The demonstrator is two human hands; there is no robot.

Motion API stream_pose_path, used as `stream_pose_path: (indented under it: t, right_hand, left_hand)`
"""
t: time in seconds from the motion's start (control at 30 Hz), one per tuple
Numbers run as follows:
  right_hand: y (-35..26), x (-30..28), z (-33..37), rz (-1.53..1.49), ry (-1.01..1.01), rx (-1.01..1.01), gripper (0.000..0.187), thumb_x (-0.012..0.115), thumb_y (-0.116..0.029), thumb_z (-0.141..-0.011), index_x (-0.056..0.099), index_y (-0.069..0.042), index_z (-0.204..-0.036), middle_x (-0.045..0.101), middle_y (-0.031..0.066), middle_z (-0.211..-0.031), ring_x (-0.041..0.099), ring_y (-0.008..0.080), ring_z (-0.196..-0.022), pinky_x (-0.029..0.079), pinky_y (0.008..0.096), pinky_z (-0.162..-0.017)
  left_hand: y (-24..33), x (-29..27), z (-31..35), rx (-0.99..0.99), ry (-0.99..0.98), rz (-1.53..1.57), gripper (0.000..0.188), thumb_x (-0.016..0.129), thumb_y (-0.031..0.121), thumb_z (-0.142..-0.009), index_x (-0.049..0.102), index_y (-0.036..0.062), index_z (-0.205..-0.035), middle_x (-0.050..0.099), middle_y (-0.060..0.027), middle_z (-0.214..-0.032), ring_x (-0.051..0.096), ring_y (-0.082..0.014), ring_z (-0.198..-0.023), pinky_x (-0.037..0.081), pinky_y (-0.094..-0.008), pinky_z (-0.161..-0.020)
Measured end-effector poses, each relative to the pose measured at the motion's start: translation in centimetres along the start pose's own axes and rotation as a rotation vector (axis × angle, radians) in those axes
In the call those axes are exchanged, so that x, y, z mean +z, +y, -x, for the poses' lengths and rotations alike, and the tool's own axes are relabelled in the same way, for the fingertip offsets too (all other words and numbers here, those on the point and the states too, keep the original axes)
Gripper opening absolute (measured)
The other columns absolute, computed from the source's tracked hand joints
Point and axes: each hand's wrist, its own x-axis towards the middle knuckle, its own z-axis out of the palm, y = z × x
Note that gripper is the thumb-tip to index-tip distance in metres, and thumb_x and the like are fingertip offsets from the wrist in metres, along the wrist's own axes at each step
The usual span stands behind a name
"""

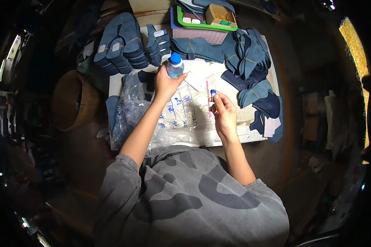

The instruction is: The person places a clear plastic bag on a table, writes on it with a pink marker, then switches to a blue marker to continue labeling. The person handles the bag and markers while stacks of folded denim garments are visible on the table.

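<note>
A person's left hand [165, 85] grips a clear, blue-capped bottle [175, 71], its fingers wrapped around the body, above the middle of a pale tabletop [245, 116]. To the right and nearer, the fingers of the right hand [224, 110] pinch a small blue-and-white piece [213, 93]. Banded stacks of blue-grey, flat cut pieces [132, 43] stand far left, a green plastic tray [210, 28] sits at the far side, and crumpled clear plastic film [127, 109] lies near left.
</note>
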Motion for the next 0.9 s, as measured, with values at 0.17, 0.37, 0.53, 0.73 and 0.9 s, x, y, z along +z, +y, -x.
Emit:
stream_pose_path:
  t: [0.17,0.37,0.53,0.73,0.9]
  right_hand:
    - [2.8,-3.7,0.1,0.032,0.094,0.120,0.024,0.070,-0.020,-0.108,0.073,-0.002,-0.124,0.073,0.0023,-0.100,0.055,0.0061,-0.069,0.051,0.0257,-0.069]
    - [6.0,-5.7,-0.4,0.146,0.099,0.171,0.015,0.069,-0.016,-0.107,0.070,-0.005,-0.117,0.071,0.0004,-0.095,0.057,0.0077,-0.074,0.048,0.0246,-0.071]
    - [8.9,-4.8,-2.3,0.274,0.046,0.108,0.012,0.067,-0.013,-0.107,0.067,-0.004,-0.116,0.072,0.0008,-0.096,0.058,0.0075,-0.076,0.048,0.0236,-0.073]
    - [12.5,-1.2,-5.9,0.893,-0.011,-0.198,0.018,0.073,-0.010,-0.097,0.073,-0.003,-0.114,0.076,0.0137,-0.099,0.070,0.0233,-0.078,0.056,0.0344,-0.073]
    - [13.9,1.1,-8.6,1.278,-0.124,-0.536,0.017,0.075,-0.014,-0.094,0.071,-0.001,-0.105,0.074,0.0162,-0.099,0.071,0.0357,-0.089,0.052,0.0488,-0.081]
  left_hand:
    - [-2.1,4.0,-4.1,-0.148,0.062,0.022,0.075,0.099,0.032,-0.071,0.064,0.0038,-0.131,0.075,-0.0215,-0.123,0.073,-0.0392,-0.115,0.055,-0.0470,-0.101]
    - [-3.8,5.1,-4.2,-0.089,0.003,0.024,0.095,0.097,0.030,-0.074,0.048,0.0019,-0.150,0.062,-0.0276,-0.144,0.061,-0.0443,-0.133,0.049,-0.0492,-0.111]
    - [-4.1,3.7,3.4,0.035,0.053,-0.089,0.094,0.086,0.020,-0.086,0.033,0.0018,-0.161,0.049,-0.0308,-0.153,0.047,-0.0488,-0.144,0.040,-0.0513,-0.119]
    - [-6.0,2.1,12.6,-0.044,-0.449,-0.545,0.100,0.089,0.032,-0.082,0.037,0.0078,-0.165,0.032,-0.0135,-0.174,0.018,-0.0405,-0.164,0.018,-0.0579,-0.133]
    - [-7.1,1.8,12.7,-0.040,-0.563,-0.643,0.112,0.090,0.039,-0.078,0.031,0.0192,-0.171,0.017,-0.0106,-0.181,0.010,-0.0418,-0.166,0.012,-0.0579,-0.134]
